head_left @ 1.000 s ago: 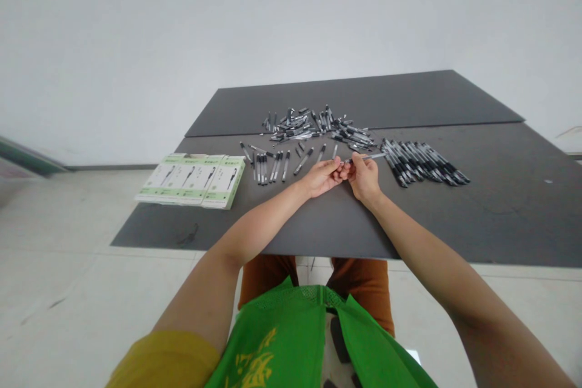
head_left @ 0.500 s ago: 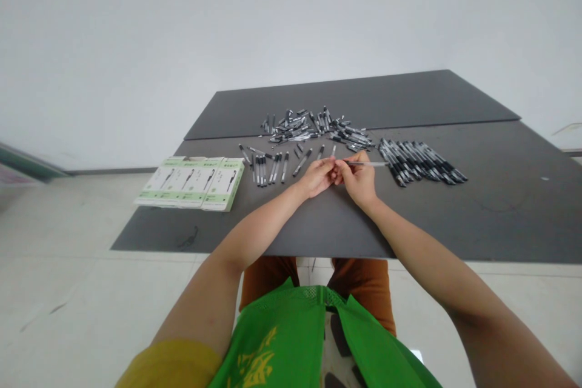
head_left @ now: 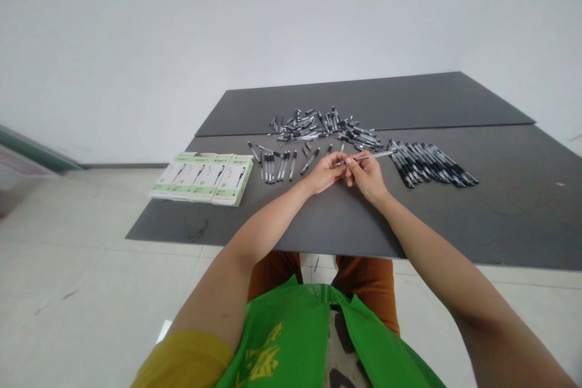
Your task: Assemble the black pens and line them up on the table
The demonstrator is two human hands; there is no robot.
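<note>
Over the table's middle, my right hand (head_left: 369,180) pinches a thin pen refill (head_left: 381,154), whose pale end sticks out to the right. My left hand (head_left: 325,174) is closed around the dark end of the same refill, its fingertips meeting those of the right. Parts of the refill are hidden by my fingers. Just left of my hands lie several clear pen barrels (head_left: 292,165) with black grips. Behind them is a loose heap of pen parts (head_left: 304,132). To the right rests a neat row of capped black pens (head_left: 430,163).
Green and white pen boxes (head_left: 230,180) lie side by side at the table's left. The dark grey table (head_left: 291,227) has a seam across it and a white wall (head_left: 291,18) behind. Its front edge is close to my body.
My fingers have shifted along the refill, and its pale end now tilts up to the right. The camera view has swung slightly left. The piles and boxes stay put.
</note>
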